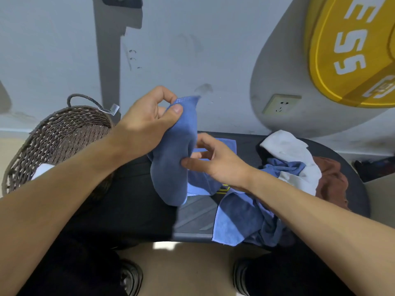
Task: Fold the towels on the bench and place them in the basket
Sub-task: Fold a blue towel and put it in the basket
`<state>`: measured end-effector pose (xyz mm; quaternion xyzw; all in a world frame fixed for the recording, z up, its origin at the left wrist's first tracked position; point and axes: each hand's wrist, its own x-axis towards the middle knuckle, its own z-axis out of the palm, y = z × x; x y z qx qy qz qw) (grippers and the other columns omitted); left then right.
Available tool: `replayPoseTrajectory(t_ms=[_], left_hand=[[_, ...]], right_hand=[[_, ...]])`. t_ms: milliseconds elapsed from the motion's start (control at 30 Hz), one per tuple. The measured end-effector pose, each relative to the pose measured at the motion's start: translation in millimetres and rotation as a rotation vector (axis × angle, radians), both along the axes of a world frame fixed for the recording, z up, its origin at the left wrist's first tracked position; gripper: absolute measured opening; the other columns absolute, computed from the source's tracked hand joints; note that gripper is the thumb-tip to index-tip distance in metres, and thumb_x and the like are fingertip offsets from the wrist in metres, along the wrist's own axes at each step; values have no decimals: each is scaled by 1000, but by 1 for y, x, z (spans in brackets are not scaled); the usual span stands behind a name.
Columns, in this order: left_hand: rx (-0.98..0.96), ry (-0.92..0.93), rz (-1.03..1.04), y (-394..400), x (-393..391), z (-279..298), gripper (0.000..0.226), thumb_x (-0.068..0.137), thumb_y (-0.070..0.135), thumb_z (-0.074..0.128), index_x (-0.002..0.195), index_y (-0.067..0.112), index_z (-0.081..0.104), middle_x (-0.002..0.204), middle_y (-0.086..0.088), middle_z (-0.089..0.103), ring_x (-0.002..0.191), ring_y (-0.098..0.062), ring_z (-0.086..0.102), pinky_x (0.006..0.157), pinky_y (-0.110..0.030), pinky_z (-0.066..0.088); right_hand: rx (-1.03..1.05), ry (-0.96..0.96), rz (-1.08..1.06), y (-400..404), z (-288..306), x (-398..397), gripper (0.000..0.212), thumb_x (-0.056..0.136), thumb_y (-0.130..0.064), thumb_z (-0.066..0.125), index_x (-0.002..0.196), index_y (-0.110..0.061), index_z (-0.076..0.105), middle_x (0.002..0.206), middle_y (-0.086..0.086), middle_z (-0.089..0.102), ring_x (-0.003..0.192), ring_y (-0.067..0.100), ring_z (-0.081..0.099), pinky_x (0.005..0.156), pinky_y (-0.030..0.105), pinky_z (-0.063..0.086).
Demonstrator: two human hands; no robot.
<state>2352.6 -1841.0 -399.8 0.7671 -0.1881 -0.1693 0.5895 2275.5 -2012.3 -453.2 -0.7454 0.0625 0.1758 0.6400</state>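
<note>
Blue towel (173, 167) hangs at centre frame, lifted above the dark tabletop (132, 210). Left hand (145, 129) pinches its top corner between thumb and curled fingers (177, 108). Right hand (215, 161) is at the cloth's mid-height right edge; thumb touches the fabric, the other fingers are spread and loose, not closed on anything that I can see.

Handling, judged: thin microfibre-type cloth, light, fully limp. It drapes in a soft tube from the single pinch point and holds no shape of its own. Not fragile, and the nap probably gives good friction, so slip risk looks low. One corner alone leaves it bunched. Best hold would be two adjacent corners along the top hem, so it opens flat before any fold.

Remaining pile (277, 189) at centre right of the tabletop: blue, white and rust-brown towels, tangled and overlapping, one blue corner hanging over the near edge.

Wicker basket (57, 137) at left of frame, just beside the tabletop; something white shows inside it, low at its near side, identity unclear.
</note>
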Motion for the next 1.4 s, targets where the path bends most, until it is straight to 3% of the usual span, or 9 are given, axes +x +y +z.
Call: replayPoseTrajectory(t_ms=[100, 233, 333, 467, 633, 767, 1000, 1200, 1400], left_hand=[[50, -62, 30, 7, 5, -1, 12, 97, 33, 52, 93, 22, 50, 55, -24, 43, 46, -20, 37, 42, -22, 27], [397, -439, 205, 27, 18, -8, 12, 102, 29, 47, 99, 18, 49, 51, -3, 45, 49, -16, 44, 46, -28, 28], [628, -545, 260, 39, 24, -13, 19, 101, 30, 45, 106, 12, 48, 61, 1, 47, 73, -30, 49, 63, -34, 26], [695, -452, 249, 41, 31, -15, 23, 102, 34, 42, 105, 13, 48, 68, 2, 48, 85, -34, 54, 71, -39, 36], [639, -311, 206, 30, 28, -21, 26, 102, 38, 43, 100, 13, 50, 61, 2, 48, 65, -22, 47, 59, -35, 26], [501, -144, 290, 18, 28, -27, 28, 100, 41, 47, 94, 16, 55, 67, 1, 53, 61, -14, 49, 54, -28, 33], [577, 23, 182, 23, 38, -57, 28, 99, 32, 55, 83, 10, 60, 70, -12, 48, 67, -20, 42, 65, -31, 34], [633, 112, 222, 15, 39, -90, 26, 93, 18, 57, 69, 9, 54, 51, -12, 44, 29, -18, 34, 34, -17, 28], [529, 159, 276, 10, 35, -115, 19, 82, 5, 53, 69, -8, 57, 50, -25, 55, 35, -22, 51, 39, -24, 46]], right_hand=[[3, 54, 107, -3, 1, 5, 38, 88, -10, 70, 106, 18, 50, 88, 29, 59, 77, 35, 51, 86, 50, 44], [51, 60, 155, -12, 10, 7, 14, 86, -19, 75, 84, -11, 64, 73, 9, 62, 68, 16, 60, 66, 29, 48], [-173, 81, 303, -28, 23, 10, 34, 75, -32, 84, 77, -6, 62, 68, 7, 54, 57, 13, 53, 52, 22, 43], [-228, 270, 398, -62, 35, 18, 32, 71, -20, 83, 90, 2, 71, 93, 23, 73, 79, 29, 71, 74, 38, 60], [-27, 227, 216, -98, 45, 23, 25, 68, 3, 67, 93, 5, 69, 105, 26, 69, 96, 36, 66, 93, 48, 52], [5, 268, 119, -117, 49, 23, 36, 75, -6, 71, 107, 9, 62, 106, 29, 67, 96, 36, 64, 89, 49, 54], [-399, 456, 224, -125, 34, 23, 40, 79, -27, 80, 106, 1, 68, 101, 18, 74, 96, 36, 71, 88, 48, 57], [-383, 233, 4, -114, 11, 30, 42, 74, 3, 80, 110, -12, 65, 107, 14, 71, 95, 30, 69, 89, 44, 57], [-471, 49, 40, -94, -8, 34, 57, 75, 4, 78, 121, -22, 58, 93, 3, 57, 70, 13, 54, 67, 23, 52]])
